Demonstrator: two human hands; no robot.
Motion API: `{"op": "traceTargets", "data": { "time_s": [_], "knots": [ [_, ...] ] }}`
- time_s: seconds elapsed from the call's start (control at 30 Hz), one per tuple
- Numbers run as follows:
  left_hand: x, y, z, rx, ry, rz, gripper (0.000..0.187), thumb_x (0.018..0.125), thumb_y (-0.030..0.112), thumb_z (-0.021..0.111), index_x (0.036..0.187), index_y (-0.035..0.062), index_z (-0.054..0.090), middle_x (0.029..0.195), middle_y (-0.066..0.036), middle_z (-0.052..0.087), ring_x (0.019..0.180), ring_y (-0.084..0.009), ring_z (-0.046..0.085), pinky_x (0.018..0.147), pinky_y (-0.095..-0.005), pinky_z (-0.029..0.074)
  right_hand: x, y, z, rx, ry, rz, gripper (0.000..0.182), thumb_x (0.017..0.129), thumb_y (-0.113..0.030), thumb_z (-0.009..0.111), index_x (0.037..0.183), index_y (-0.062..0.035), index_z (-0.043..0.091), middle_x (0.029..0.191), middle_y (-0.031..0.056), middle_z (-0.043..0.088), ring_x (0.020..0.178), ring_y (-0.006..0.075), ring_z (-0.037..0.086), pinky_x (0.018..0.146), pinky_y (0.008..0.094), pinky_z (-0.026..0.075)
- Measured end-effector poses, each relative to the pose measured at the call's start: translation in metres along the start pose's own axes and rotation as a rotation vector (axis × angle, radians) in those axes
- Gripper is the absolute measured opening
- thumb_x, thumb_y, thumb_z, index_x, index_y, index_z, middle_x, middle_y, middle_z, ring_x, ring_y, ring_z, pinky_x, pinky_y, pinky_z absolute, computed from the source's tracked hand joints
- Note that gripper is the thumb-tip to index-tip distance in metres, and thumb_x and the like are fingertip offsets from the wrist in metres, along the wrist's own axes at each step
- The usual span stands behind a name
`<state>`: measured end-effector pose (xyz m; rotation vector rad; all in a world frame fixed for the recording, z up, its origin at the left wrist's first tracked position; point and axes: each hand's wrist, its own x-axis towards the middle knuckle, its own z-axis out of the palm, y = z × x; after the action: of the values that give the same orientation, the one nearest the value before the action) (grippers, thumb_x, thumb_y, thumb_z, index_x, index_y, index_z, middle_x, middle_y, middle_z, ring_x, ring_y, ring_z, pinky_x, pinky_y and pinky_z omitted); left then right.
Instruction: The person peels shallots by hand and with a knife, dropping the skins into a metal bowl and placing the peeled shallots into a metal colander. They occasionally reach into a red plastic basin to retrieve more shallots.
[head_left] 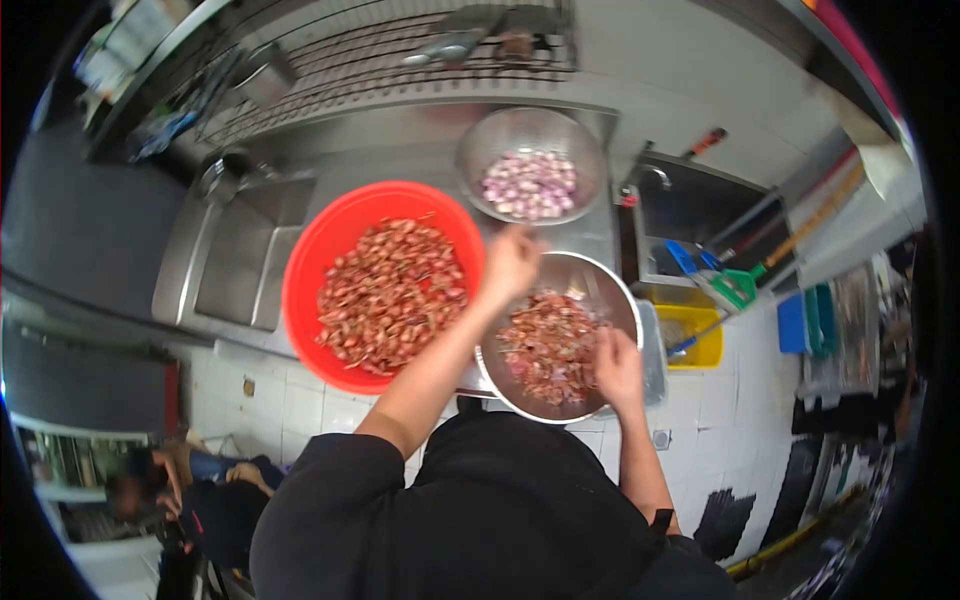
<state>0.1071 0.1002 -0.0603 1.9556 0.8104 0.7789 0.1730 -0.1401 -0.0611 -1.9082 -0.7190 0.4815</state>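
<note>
My left hand (513, 262) is over the far left rim of a steel bowl (612, 283), just below the steel colander, its fingers drawn together and smeared by motion at the tips. My right hand (617, 370) is closed above the right side of the same bowl, fingers curled inward; I cannot tell what either hand grips. Reddish-brown shallot skins (550, 350) cover the bottom of the bowl. At the back, the colander (490, 140) contains peeled purple-white shallots (530, 184). On the left, a large red basin (303, 262) is full of unpeeled shallots (395, 290), partly behind my left forearm.
A steel sink (240, 265) is set into the counter at left, and a wire rack (370, 60) hangs above. To the right are another sink (690, 210), a yellow tub (705, 352) and a green-headed brush (735, 288). Another person (215, 515) is at lower left.
</note>
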Motion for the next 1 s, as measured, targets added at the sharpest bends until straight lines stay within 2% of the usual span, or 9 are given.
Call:
{"op": "traceTargets", "data": {
  "time_s": [0.07, 0.2, 0.33, 0.53, 0.6, 0.67, 0.7, 0.73, 1.0],
  "knots": [
    [-0.032, -0.008, -0.003, 0.447, -0.175, 0.278, 0.023, 0.087, 0.010, 0.063, 0.108, 0.0024, 0.069, 0.087, -0.025, 0.068, 0.084, -0.0403, 0.066, 0.081, -0.0434, 0.052, -0.004, -0.022, -0.008, -0.023, 0.078, 0.065, 0.037, 0.101, -0.024, 0.053, 0.078, 0.0039, 0.057, 0.064, 0.0172, 0.058, 0.059, 0.0249, 0.054, 0.058, 0.0418, 0.044],
    [-0.086, 0.002, -0.009, 0.321, -0.182, 0.237, 0.050, 0.079, -0.005, 0.057, 0.128, 0.0057, 0.058, 0.111, -0.025, 0.065, 0.102, -0.0411, 0.063, 0.084, -0.0487, 0.052, -0.002, -0.032, -0.011, -0.120, -0.026, 0.103, 0.033, 0.099, -0.023, 0.056, 0.082, 0.0051, 0.060, 0.068, 0.0191, 0.061, 0.061, 0.0265, 0.057, 0.062, 0.0418, 0.046],
    [-0.095, 0.000, -0.031, 0.308, -0.405, 0.151, 0.042, 0.083, 0.002, 0.061, 0.124, 0.0057, 0.061, 0.112, -0.020, 0.067, 0.102, -0.0372, 0.065, 0.082, -0.0455, 0.054, 0.000, -0.038, -0.007, -0.252, -0.085, -0.003, 0.027, 0.092, -0.021, 0.064, 0.090, 0.0053, 0.064, 0.078, 0.0210, 0.067, 0.071, 0.0313, 0.065, 0.069, 0.0410, 0.049],
    [-0.058, -0.042, -0.081, 0.371, 0.101, 0.050, 0.013, 0.086, 0.018, 0.066, 0.091, 0.0069, 0.071, 0.086, -0.018, 0.070, 0.080, -0.0373, 0.069, 0.073, -0.0471, 0.055, 0.006, -0.022, 0.003, -0.305, -0.163, 0.069, 0.025, 0.082, -0.014, 0.074, 0.096, 0.0034, 0.064, 0.083, 0.0226, 0.068, 0.078, 0.0350, 0.069, 0.074, 0.0411, 0.051],
    [-0.038, -0.075, -0.111, 0.643, -0.142, -0.096, 0.015, 0.084, 0.011, 0.064, 0.097, 0.0070, 0.071, 0.085, -0.021, 0.070, 0.079, -0.0380, 0.069, 0.073, -0.0491, 0.056, 0.007, -0.017, 0.004, -0.260, -0.130, 0.035, 0.026, 0.080, -0.012, 0.075, 0.097, 0.0026, 0.064, 0.082, 0.0228, 0.067, 0.078, 0.0349, 0.068, 0.074, 0.0412, 0.051],
    [-0.024, -0.089, -0.131, 1.016, -0.450, -0.255, 0.023, 0.085, 0.008, 0.060, 0.104, 0.0050, 0.071, 0.106, -0.017, 0.071, 0.114, -0.0330, 0.060, 0.098, -0.0494, 0.045, 0.007, -0.008, 0.005, -0.264, -0.192, 0.091, 0.027, 0.079, -0.011, 0.076, 0.100, 0.0006, 0.065, 0.082, 0.0220, 0.068, 0.078, 0.0345, 0.069, 0.074, 0.0409, 0.051],
    [-0.020, -0.093, -0.138, 1.069, -0.568, -0.280, 0.024, 0.084, 0.008, 0.060, 0.106, 0.0056, 0.071, 0.114, -0.015, 0.068, 0.121, -0.0317, 0.054, 0.103, -0.0508, 0.039, 0.005, -0.015, 0.005, -0.269, -0.185, 0.009, 0.020, 0.083, -0.007, 0.072, 0.100, 0.0025, 0.066, 0.065, 0.0080, 0.060, 0.062, 0.0159, 0.061, 0.061, 0.0329, 0.048],
    [-0.019, -0.096, -0.143, 1.121, -0.689, -0.306, 0.026, 0.084, 0.009, 0.061, 0.107, 0.0062, 0.072, 0.121, -0.014, 0.065, 0.129, -0.0304, 0.047, 0.108, -0.0523, 0.032, 0.002, -0.021, 0.004, -0.268, -0.181, 0.013, 0.020, 0.083, -0.007, 0.072, 0.100, 0.0025, 0.066, 0.065, 0.0080, 0.060, 0.062, 0.0159, 0.061, 0.061, 0.0329, 0.048],
    [-0.028, -0.103, -0.145, 1.284, -0.720, -0.069, 0.026, 0.086, 0.021, 0.063, 0.107, 0.0096, 0.073, 0.134, -0.015, 0.050, 0.133, -0.0333, 0.037, 0.106, -0.0543, 0.029, -0.004, -0.030, 0.001, -0.119, -0.214, 0.022, 0.023, 0.087, -0.018, 0.070, 0.100, 0.0013, 0.067, 0.073, 0.0159, 0.067, 0.068, 0.0224, 0.066, 0.066, 0.0352, 0.050]
  ]
}}
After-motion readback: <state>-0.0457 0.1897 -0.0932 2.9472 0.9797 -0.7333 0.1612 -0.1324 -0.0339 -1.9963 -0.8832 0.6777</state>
